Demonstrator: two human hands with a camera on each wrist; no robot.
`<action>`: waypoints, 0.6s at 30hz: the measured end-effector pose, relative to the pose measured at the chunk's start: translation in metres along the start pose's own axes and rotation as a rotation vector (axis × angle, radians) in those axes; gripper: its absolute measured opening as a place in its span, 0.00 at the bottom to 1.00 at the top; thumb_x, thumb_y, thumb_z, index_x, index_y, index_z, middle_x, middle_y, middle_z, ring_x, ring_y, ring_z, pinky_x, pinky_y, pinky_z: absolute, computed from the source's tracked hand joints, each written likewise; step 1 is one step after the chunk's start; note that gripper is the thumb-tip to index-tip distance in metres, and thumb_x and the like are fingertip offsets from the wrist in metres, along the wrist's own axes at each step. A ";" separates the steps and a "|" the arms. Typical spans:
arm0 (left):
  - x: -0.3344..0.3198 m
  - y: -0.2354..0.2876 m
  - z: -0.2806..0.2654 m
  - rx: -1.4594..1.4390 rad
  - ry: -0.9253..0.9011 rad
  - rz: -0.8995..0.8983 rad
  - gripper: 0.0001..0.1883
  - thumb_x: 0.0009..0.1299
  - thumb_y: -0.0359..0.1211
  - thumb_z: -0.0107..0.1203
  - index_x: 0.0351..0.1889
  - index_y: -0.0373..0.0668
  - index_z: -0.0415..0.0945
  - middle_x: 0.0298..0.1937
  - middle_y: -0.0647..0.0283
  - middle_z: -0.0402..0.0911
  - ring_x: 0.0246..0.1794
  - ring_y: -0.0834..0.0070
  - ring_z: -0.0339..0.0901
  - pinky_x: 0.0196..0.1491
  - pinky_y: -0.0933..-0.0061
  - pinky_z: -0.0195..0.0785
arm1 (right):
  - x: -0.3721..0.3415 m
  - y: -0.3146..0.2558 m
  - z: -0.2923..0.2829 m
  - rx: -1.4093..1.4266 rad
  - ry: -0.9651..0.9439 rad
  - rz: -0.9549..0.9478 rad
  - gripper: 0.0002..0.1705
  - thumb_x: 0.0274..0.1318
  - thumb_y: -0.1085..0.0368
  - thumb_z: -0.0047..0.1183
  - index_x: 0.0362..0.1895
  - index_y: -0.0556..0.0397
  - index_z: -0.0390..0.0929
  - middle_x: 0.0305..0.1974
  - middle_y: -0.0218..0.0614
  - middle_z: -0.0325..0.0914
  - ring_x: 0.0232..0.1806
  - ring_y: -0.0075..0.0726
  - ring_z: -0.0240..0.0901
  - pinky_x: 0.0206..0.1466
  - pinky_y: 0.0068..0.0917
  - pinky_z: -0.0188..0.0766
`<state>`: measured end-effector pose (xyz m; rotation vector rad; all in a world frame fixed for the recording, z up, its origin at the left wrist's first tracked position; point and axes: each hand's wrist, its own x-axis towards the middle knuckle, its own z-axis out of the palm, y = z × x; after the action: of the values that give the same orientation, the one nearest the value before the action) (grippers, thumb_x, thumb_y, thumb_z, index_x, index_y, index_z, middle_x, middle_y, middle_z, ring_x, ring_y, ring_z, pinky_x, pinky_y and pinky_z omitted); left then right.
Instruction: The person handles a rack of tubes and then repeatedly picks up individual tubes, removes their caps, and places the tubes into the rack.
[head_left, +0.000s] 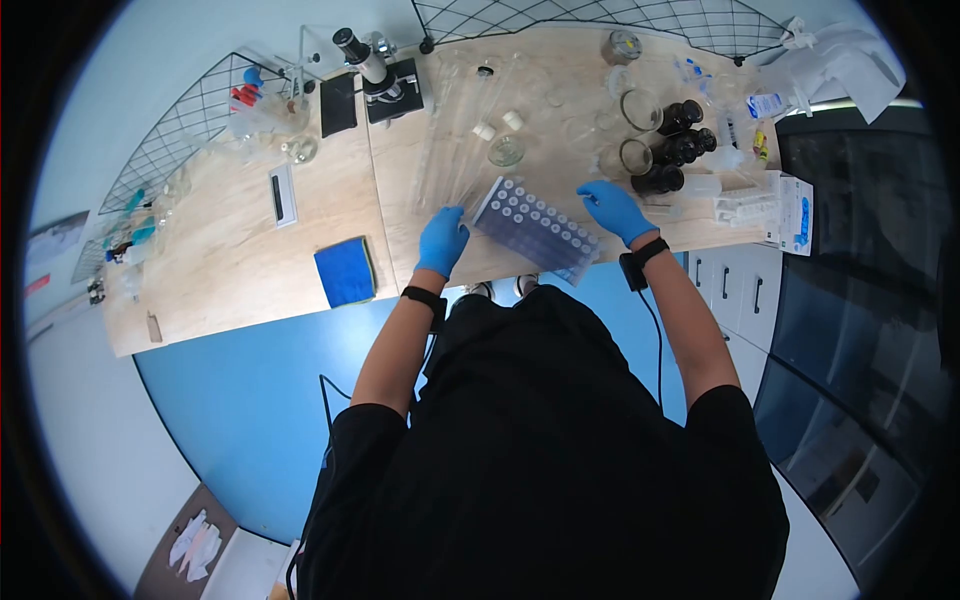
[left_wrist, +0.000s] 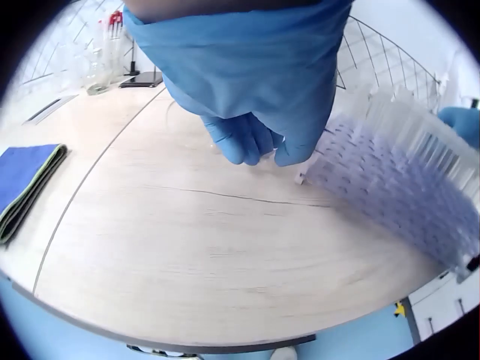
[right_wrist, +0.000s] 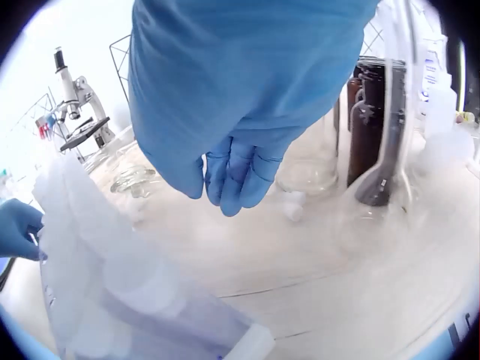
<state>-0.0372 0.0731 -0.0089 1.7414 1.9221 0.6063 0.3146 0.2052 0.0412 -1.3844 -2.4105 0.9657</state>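
Note:
A purple tube rack [head_left: 525,238] filled with several white-capped clear tubes [left_wrist: 409,124] stands at the bench's front edge between the two hands. My blue-gloved left hand [head_left: 443,242] is at the rack's left end, near the lower ends of long clear glass tubes [head_left: 445,140] lying on the bench. In the left wrist view its fingers [left_wrist: 244,141] bend down close to the thumb; I cannot tell if they pinch something clear. To the right of the rack, my gloved right hand [head_left: 615,210] hovers with relaxed fingers [right_wrist: 234,176], holding nothing, in front of the glass beakers [head_left: 630,158].
Dark bottles [head_left: 683,150] and a tall glass flask [right_wrist: 375,184] stand at right, beside a glove box [head_left: 795,215]. A glass dish [head_left: 506,151] lies behind the rack. A microscope [head_left: 370,70] is at the back; a blue cloth [head_left: 345,272] lies left.

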 end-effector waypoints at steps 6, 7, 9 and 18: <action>-0.044 0.022 -0.054 -0.258 0.006 -0.246 0.17 0.63 0.31 0.62 0.50 0.38 0.79 0.41 0.57 0.84 0.39 0.69 0.84 0.45 0.70 0.78 | 0.051 -0.033 0.002 -0.039 -0.299 -0.176 0.17 0.61 0.66 0.50 0.54 0.46 0.80 0.51 0.43 0.79 0.52 0.53 0.76 0.55 0.43 0.73; -0.051 0.025 -0.062 -0.367 -0.020 -0.296 0.18 0.63 0.30 0.63 0.52 0.39 0.80 0.41 0.59 0.84 0.38 0.74 0.84 0.45 0.73 0.78 | 0.060 -0.035 0.007 -0.080 -0.356 -0.275 0.18 0.62 0.66 0.49 0.55 0.44 0.79 0.52 0.42 0.79 0.52 0.52 0.76 0.55 0.43 0.73; -0.062 0.036 -0.079 -0.426 -0.022 -0.290 0.17 0.64 0.29 0.63 0.52 0.39 0.80 0.41 0.60 0.84 0.38 0.76 0.83 0.45 0.74 0.78 | 0.079 -0.041 0.016 -0.121 -0.418 -0.293 0.18 0.62 0.65 0.48 0.56 0.43 0.79 0.52 0.40 0.79 0.53 0.52 0.76 0.55 0.44 0.73; -0.063 0.080 -0.114 -0.663 0.015 -0.229 0.15 0.64 0.26 0.63 0.50 0.39 0.81 0.40 0.63 0.83 0.38 0.78 0.82 0.46 0.76 0.77 | 0.112 -0.036 0.055 0.199 -0.512 0.076 0.13 0.65 0.60 0.49 0.49 0.48 0.80 0.41 0.43 0.80 0.38 0.40 0.76 0.44 0.33 0.73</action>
<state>-0.0389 0.0168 0.1332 1.0877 1.6323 1.0227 0.2029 0.2613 0.0060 -1.2838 -2.5108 1.7058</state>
